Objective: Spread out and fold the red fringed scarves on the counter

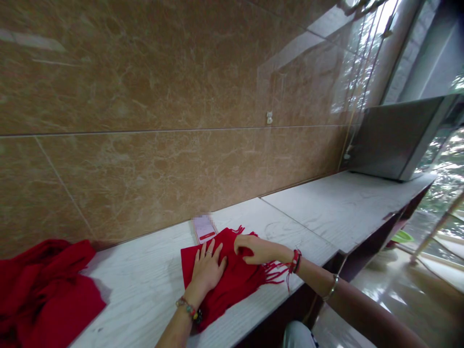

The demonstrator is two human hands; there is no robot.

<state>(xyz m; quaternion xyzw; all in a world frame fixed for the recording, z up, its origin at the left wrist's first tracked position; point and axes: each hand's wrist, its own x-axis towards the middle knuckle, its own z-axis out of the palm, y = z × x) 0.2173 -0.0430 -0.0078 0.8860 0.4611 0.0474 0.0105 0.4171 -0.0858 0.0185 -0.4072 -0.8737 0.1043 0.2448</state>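
A folded red scarf [232, 285] with fringed ends lies on the white wood-grain counter [145, 275]. My left hand [208, 268] rests flat on its left part, fingers spread, a ring on one finger and a beaded bracelet at the wrist. On the right part, near the fringe, my right hand [255, 249] is curled, with red cloth showing between thumb and bent fingers; the fingertips' hold on it is partly hidden. Just behind the scarf, a light purple card or packet [203, 227] with a red mark lies against the wall side, its top blurred.
A heap of red cloth [47, 295] sits at the counter's left end. A large grey box-shaped appliance [395, 137] stands at the far right. Brown marble tiles [163, 87] rise behind the counter. A green basin [402, 236] is near the floor at right.
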